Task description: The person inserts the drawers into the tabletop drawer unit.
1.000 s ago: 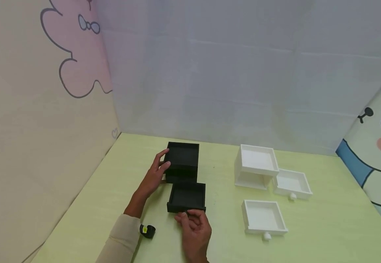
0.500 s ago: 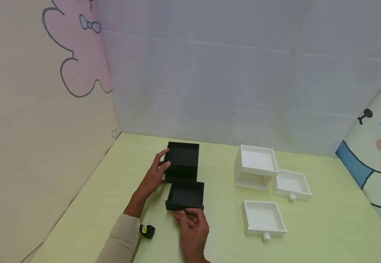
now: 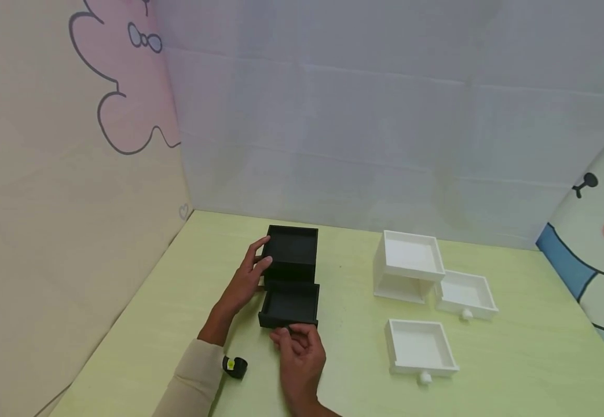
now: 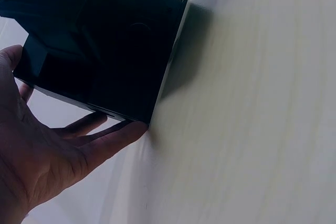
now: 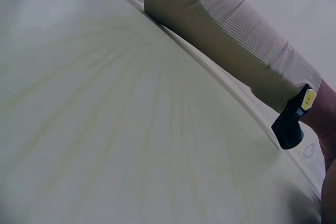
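Note:
In the head view, a black cabinet point(image 3: 292, 246) with a shallow recessed top stands left of the table's middle. My left hand point(image 3: 243, 282) rests on its left side, fingers spread and fairly straight. The left wrist view shows that hand point(image 4: 58, 161) against the side of the dark cabinet point(image 4: 136, 61), one fingertip at its lower edge. In front of the cabinet, an empty black drawer point(image 3: 290, 304) lines up with the opening. My right hand point(image 3: 302, 362) pinches the middle of the drawer's front; its fingers hide the pull.
A white cabinet point(image 3: 411, 258) with an open front stands to the right. Beside it lies one white drawer point(image 3: 465, 292), and another white drawer point(image 3: 420, 346) lies nearer. A black wrist camera point(image 3: 236, 367) sits on the left forearm. Printed cloth walls point(image 3: 307, 116) surround the table point(image 3: 515, 359).
My right hand has moved the black drawer away from me and slightly left, up to the cabinet's opening. The left hand has stayed on the cabinet.

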Demonstrator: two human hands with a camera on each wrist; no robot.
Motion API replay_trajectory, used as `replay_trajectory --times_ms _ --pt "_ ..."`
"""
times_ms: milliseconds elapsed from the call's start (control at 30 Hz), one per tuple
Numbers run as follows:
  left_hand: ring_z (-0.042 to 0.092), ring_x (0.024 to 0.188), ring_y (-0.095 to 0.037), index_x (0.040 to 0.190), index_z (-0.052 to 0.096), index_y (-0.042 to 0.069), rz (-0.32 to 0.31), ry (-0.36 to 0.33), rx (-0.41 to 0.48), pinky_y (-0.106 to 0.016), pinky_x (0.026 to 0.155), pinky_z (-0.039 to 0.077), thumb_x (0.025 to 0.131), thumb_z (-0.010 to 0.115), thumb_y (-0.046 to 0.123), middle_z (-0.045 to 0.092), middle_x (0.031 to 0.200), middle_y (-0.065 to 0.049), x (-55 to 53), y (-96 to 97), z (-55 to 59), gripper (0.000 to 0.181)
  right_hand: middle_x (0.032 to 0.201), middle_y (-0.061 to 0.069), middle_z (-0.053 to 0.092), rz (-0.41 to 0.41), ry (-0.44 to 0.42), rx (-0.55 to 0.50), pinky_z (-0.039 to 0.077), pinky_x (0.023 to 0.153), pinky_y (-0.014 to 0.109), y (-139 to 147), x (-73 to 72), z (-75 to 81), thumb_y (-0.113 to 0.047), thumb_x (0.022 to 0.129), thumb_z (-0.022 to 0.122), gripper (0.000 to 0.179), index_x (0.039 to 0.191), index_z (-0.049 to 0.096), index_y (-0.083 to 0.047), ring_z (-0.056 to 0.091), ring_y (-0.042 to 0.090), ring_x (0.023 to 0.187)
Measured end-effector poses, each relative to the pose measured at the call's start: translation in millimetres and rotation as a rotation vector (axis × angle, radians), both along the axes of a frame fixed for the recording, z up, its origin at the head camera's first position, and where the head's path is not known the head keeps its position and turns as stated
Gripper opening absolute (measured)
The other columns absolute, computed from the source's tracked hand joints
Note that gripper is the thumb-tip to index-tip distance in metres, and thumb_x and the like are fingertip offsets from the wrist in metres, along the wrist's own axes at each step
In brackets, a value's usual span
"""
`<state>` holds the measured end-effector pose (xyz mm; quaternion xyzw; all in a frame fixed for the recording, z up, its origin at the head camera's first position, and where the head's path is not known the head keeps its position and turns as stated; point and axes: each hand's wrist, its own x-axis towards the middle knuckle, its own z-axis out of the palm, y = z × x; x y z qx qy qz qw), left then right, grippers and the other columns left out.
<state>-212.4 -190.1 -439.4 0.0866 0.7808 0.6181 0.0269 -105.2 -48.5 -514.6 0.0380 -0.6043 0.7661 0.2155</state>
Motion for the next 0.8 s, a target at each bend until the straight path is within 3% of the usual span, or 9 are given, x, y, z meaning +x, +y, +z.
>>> replay_trajectory --times_ms 800 --pt "0.045 0.132 -0.046 0.158 0.025 0.024 0.016 0.012 -0.017 -0.062 0.089 0.049 0.107 0.046 0.029 0.036 0.150 -0.026 0.2 0.9 2.3 0.055 0.082 0.015 0.073 -0.026 0.061 0.034 0.058 0.059 0.039 -12 -13.4 3.7 0.002 0.091 0.068 0.010 0.095 0.059 0.002 0.073 0.031 0.067"
